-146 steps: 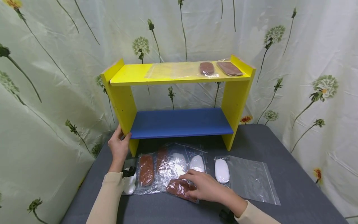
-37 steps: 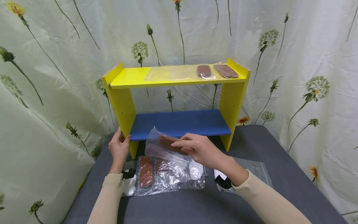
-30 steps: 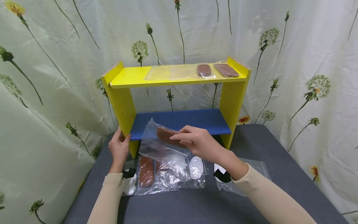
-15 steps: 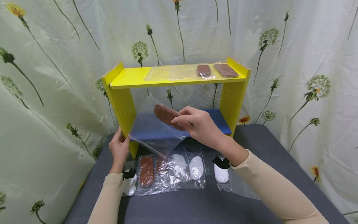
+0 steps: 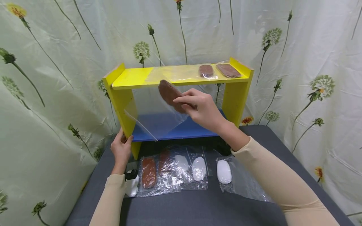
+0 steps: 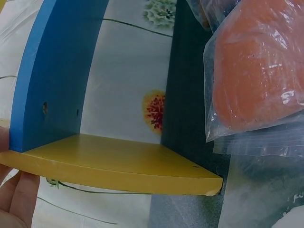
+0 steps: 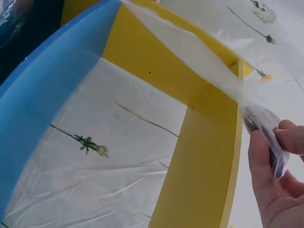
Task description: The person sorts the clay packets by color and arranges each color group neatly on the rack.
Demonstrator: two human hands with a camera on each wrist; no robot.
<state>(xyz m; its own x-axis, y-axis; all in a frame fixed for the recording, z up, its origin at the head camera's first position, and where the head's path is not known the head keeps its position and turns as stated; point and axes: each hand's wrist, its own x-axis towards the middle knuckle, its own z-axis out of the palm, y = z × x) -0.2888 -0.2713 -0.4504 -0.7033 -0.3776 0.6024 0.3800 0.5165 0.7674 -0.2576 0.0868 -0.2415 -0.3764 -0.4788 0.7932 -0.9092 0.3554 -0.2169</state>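
My right hand [image 5: 205, 110] pinches a brown oval slab [image 5: 168, 94] inside a clear zip bag [image 5: 150, 117], between thumb and fingers. It is raised in front of the shelf unit, just under the yellow top board [image 5: 135, 75]; the bag's loose end hangs down to the left, in front of the blue shelf [image 5: 183, 128]. In the right wrist view the slab [image 7: 256, 118] is seen edge-on near the yellow top board. My left hand [image 5: 121, 150] grips the unit's yellow left side panel [image 5: 120, 106] beside the blue shelf's end. The left wrist view shows its fingers [image 6: 23, 194] against that panel.
On the top board lie a bagged brown oval [image 5: 206, 71] and a bagged brown rectangle [image 5: 228, 70]. On the grey tabletop [image 5: 175, 210] are a bagged brown slab [image 5: 149, 172], bagged white ovals [image 5: 199, 169] and a white oval in a bag [image 5: 224, 172] at right. A floral curtain hangs behind.
Over the last seconds my right hand picked the bagged brown slab up from the table and raised it past the blue shelf to top-board height. My left hand has stayed on the panel.
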